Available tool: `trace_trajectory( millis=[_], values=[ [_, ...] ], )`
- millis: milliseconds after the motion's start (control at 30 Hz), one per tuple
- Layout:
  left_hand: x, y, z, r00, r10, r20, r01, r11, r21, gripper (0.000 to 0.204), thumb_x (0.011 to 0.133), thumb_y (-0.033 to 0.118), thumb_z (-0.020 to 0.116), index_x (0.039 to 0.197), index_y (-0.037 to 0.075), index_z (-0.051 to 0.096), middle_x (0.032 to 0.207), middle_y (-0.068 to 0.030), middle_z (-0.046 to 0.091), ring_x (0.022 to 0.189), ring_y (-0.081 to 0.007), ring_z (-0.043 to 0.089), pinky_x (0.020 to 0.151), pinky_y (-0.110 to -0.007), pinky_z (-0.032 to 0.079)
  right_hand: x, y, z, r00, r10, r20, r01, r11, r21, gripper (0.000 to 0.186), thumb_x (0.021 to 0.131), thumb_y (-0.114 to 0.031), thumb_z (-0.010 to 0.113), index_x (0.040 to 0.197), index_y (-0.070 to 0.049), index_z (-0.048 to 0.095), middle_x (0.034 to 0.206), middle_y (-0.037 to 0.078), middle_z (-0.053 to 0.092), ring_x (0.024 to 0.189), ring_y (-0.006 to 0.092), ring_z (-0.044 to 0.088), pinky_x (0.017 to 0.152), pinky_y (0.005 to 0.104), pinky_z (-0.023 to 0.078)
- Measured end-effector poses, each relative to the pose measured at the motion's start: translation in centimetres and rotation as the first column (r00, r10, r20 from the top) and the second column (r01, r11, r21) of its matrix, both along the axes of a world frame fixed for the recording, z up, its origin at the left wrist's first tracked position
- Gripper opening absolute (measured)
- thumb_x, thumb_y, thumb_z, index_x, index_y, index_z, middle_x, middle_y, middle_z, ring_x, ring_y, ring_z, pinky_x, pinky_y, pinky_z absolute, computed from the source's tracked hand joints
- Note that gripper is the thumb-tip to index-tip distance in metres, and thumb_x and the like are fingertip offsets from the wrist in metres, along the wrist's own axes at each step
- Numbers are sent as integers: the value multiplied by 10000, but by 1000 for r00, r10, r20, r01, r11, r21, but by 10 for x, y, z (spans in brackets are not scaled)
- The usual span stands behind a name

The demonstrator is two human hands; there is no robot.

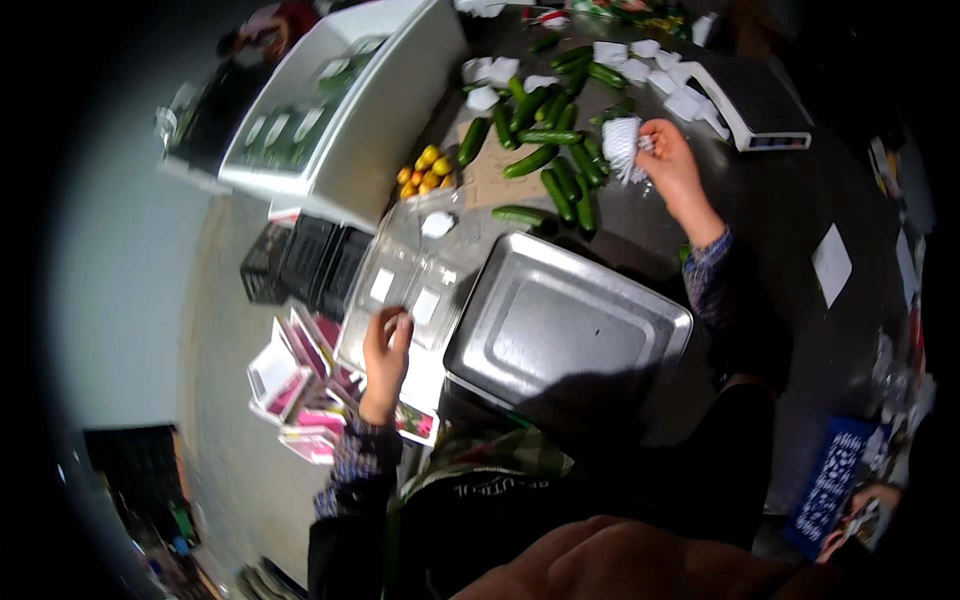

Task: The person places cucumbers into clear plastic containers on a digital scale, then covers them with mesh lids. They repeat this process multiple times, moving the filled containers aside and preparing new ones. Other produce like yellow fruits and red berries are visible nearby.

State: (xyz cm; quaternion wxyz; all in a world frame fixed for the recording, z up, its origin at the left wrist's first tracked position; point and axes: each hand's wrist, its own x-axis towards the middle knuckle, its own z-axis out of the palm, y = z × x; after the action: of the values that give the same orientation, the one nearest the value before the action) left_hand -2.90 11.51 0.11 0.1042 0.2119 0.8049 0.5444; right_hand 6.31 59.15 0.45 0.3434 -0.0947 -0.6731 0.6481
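1. White netted bundle (621,143) was pinched in your right hand (675,165), over the bench (760,220) beside cucumbers (531,161); handling it seemed the current step.
2. Your left hand (385,350) was near clear containers (405,262); its grip could not be told.
3. Moving called for clearance over the tray's (570,320) raised rim; room lay right of it.

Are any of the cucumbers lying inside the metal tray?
No, the cucumbers lie in a loose group beyond the far edge of the metal tray, some on a piece of cardboard.
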Motion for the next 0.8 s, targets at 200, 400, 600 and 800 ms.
trace_trajectory(
  millis=[200,400,600,800],
  values=[
    [29,62,60,935,-341,95,279,875,395,387,908,178,598,1230,11,464,1096,-63,560,1024,-146,530,848,-290,467,-8,-209,60,969,231,92,-244,954,176,543,726,47,619,1237,-48,464,766,6,476,697,88,478,623,234,409],
    [20,29,65,756,-436,489,136,835,533,344,910,222,617,1155,11,498,1040,-66,596,925,-138,575,822,-284,474,1,-296,72,958,243,152,-279,909,310,503,742,60,582,1224,-57,498,764,-8,437,680,79,447,614,230,407],
    [-2,-13,47,758,-420,499,72,815,575,256,809,-22,608,1045,32,526,899,-13,576,797,-97,559,704,-216,456,6,-339,62,943,228,243,-279,939,202,464,751,77,547,1195,-57,529,728,-40,414,684,59,430,630,219,397],
    [-12,-42,17,997,-57,59,16,836,548,265,704,-157,529,839,64,474,737,58,408,673,-42,379,598,-186,329,9,-382,55,989,144,-22,-73,619,782,433,704,42,639,1116,-81,587,725,57,526,632,171,541,571,300,453]
  ],
)
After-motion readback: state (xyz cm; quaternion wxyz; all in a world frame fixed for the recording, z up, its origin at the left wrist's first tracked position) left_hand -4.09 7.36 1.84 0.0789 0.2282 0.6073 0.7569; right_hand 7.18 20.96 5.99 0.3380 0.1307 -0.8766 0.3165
